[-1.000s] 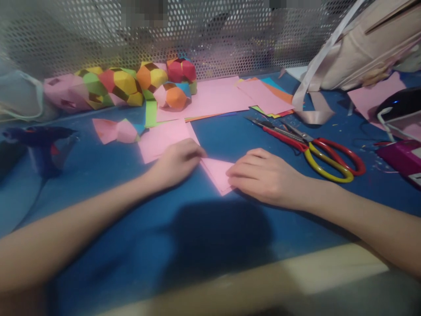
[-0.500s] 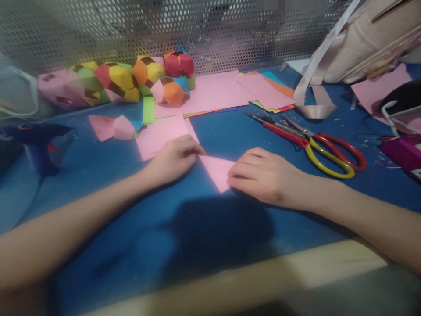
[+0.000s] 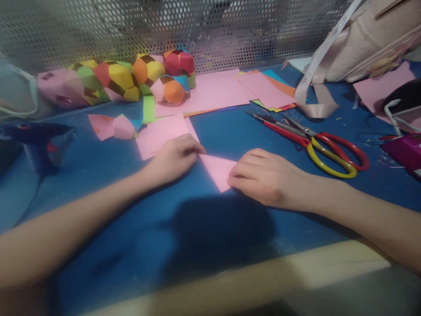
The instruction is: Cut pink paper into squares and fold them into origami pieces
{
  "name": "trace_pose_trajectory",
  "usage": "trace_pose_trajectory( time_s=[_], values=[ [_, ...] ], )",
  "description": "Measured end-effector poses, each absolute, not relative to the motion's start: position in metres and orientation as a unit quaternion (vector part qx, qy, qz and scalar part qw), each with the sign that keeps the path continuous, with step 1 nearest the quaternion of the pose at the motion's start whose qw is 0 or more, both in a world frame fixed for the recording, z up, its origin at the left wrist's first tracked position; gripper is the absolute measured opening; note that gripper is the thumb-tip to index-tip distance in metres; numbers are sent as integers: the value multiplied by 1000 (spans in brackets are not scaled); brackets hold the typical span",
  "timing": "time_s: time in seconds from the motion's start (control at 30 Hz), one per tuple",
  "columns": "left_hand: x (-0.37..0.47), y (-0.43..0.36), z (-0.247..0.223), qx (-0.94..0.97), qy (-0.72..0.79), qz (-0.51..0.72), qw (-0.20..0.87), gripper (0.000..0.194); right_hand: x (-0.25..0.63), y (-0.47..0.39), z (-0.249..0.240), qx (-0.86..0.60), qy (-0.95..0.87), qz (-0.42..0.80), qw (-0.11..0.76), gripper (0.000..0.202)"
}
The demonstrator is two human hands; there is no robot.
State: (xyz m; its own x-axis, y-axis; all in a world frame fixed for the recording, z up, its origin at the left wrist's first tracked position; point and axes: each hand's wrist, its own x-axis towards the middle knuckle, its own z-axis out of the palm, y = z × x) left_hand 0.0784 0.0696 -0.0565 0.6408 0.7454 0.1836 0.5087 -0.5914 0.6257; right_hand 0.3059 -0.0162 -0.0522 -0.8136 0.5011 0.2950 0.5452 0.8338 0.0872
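Observation:
A small folded pink paper (image 3: 218,171) lies on the blue table between my two hands, its pointed corner toward me. My left hand (image 3: 179,158) has its fingers closed on the paper's upper left corner. My right hand (image 3: 263,177) has its bent fingers pressed together over the right end, hiding that part. Under and behind my left hand rests a larger pink sheet (image 3: 162,131). Scissors with red and yellow handles (image 3: 332,153) lie beyond my right hand.
Colourful folded-paper balls (image 3: 115,79) line the back left, with a small pink paper piece (image 3: 115,127) before them. More paper sheets (image 3: 217,92) lie behind. A blue glue gun (image 3: 39,145) stands at the left, and a pale bag (image 3: 362,44) at the back right.

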Motion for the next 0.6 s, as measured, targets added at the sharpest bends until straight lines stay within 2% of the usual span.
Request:
trace_pose_trajectory(
  time_s=[0.3,0.43,0.6],
  values=[
    [77,70,-54,847,392,244,264,22,305,-22,-50,-288,-947,-67,123,28],
    [80,52,-44,855,388,290,188,15,305,-23,-48,-290,-947,-72,113,26],
    [94,18,-47,966,201,147,70,28,304,-25,-50,-282,-945,-94,132,28]
  ],
)
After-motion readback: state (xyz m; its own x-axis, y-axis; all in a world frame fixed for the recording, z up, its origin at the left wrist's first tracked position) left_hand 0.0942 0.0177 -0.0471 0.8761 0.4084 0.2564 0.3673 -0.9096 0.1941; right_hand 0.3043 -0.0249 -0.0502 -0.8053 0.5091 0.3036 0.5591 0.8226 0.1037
